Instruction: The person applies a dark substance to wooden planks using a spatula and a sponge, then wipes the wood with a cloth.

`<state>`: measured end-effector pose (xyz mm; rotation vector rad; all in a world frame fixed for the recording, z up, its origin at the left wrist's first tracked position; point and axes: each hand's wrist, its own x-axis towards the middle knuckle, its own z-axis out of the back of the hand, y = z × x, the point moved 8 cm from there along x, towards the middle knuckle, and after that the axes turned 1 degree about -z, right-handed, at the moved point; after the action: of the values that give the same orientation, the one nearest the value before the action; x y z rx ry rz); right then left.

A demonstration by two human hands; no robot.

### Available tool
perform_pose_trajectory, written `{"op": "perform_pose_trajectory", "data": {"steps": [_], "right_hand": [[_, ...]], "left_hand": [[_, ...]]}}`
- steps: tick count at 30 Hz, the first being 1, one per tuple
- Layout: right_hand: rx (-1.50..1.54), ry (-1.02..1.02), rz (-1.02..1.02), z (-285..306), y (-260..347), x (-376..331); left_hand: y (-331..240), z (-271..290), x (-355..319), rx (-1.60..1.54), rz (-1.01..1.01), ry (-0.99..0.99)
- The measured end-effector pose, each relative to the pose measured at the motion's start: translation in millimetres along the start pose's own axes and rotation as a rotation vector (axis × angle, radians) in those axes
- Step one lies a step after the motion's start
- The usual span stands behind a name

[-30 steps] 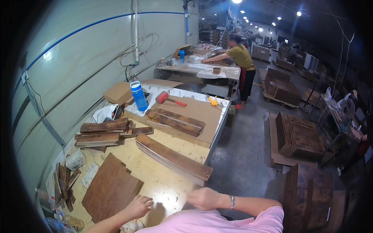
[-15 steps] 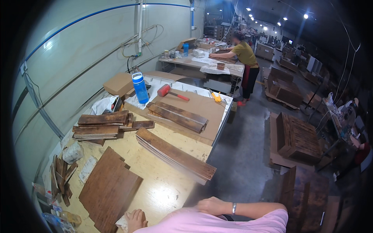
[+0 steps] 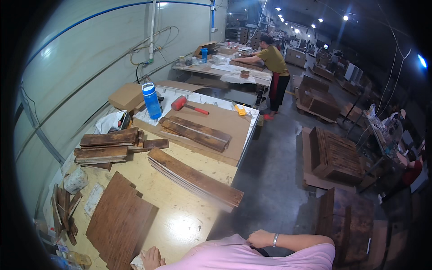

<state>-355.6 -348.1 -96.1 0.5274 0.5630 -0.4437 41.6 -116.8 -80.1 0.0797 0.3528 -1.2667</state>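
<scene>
At the lower edge, my left hand [image 3: 153, 258] is closed over a crumpled white cloth [image 3: 136, 262], by the lower right edge of a dark brown wood-plank panel [image 3: 118, 220] with stepped ends. My right hand [image 3: 259, 239] is curled closed in front of my pink shirt, off the table; whatever its fingers hold is hidden. A metal band [image 3: 275, 239] circles that wrist. Beyond the panel, a stack of long brown planks [image 3: 195, 175] lies slantwise on the pale tabletop [image 3: 180, 225]. Shorter planks [image 3: 105, 145] are piled at the left.
Farther back are two planks [image 3: 195, 133] on cardboard, a red mallet [image 3: 189, 105], a blue bottle [image 3: 151, 101] and a yellow tool [image 3: 240, 110]. Wood offcuts [image 3: 64, 209] and white blocks [image 3: 75, 180] line the left edge. A co-worker [image 3: 275, 67] leans over another table. Pallets of boards [image 3: 335, 153] stand right.
The view has shifted slightly, so the surroundings sit farther left. My right hand has moved a little to the right in the picture. My left hand stays at the cloth by the panel.
</scene>
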Motion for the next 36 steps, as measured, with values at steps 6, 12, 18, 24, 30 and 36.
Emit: {"op": "perform_pose_trajectory", "data": {"steps": [6,12,18,24,30,36], "right_hand": [[0.021,0.038,-0.022,-11.9,-0.4,-6.2],[-0.080,0.016,0.032,-9.3,8.2,4.0],[-0.162,-0.039,0.029,23.1,25.2,21.5],[-0.143,-0.035,0.053,55.8,47.9,29.4],[-0.157,0.011,0.126,135.1,88.9,-5.0],[-0.403,-0.200,0.405,242.8,150.5,-20.0]], "left_hand": [[-4.3,5.7,-1.8,-0.017,0.014,0.010],[-7.2,7.6,-0.6,-0.013,0.056,0.036],[-14.0,19.7,-3.5,-0.029,0.080,0.050],[-3.8,8.8,-3.0,-0.008,0.026,-0.112],[22.0,-31.8,0.5,0.023,-0.061,-0.381],[-22.7,37.6,-4.0,-0.057,0.035,-0.120]]}}
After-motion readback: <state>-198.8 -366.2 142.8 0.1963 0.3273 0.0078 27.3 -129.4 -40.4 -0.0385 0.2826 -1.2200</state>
